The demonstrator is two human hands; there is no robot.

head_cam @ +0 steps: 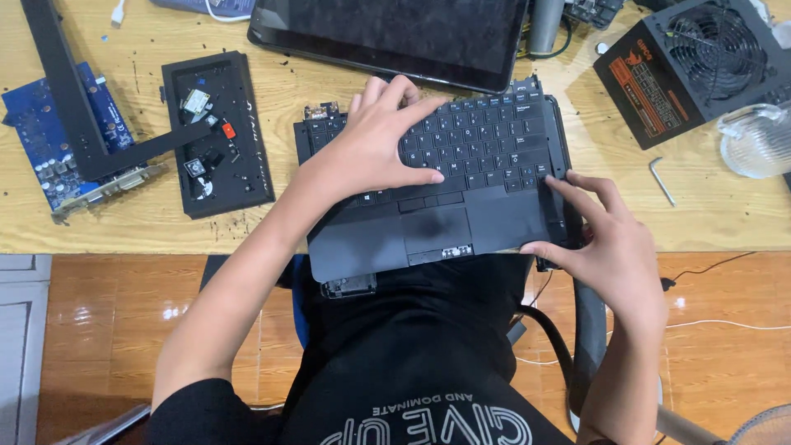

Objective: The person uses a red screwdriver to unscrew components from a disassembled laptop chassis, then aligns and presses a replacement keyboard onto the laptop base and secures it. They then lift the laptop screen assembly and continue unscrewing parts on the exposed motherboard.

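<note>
A black laptop base (494, 218) with its keyboard (486, 144) lies at the table's front edge, overhanging toward my lap. My left hand (375, 144) rests flat on the left half of the keyboard, fingers spread and pressing on the keys. My right hand (606, 243) grips the laptop's right front corner, fingers on top near the edge and thumb at the front rim. The palm rest and touchpad (437, 224) show between my hands.
A black cover panel (247, 177) with small parts lies left, next to a blue circuit board (41, 140) and a black L-shaped bracket (70, 107). A dark screen (395, 33) lies behind. A power supply (692, 62), hex key (662, 180) and glass dish (758, 140) sit right.
</note>
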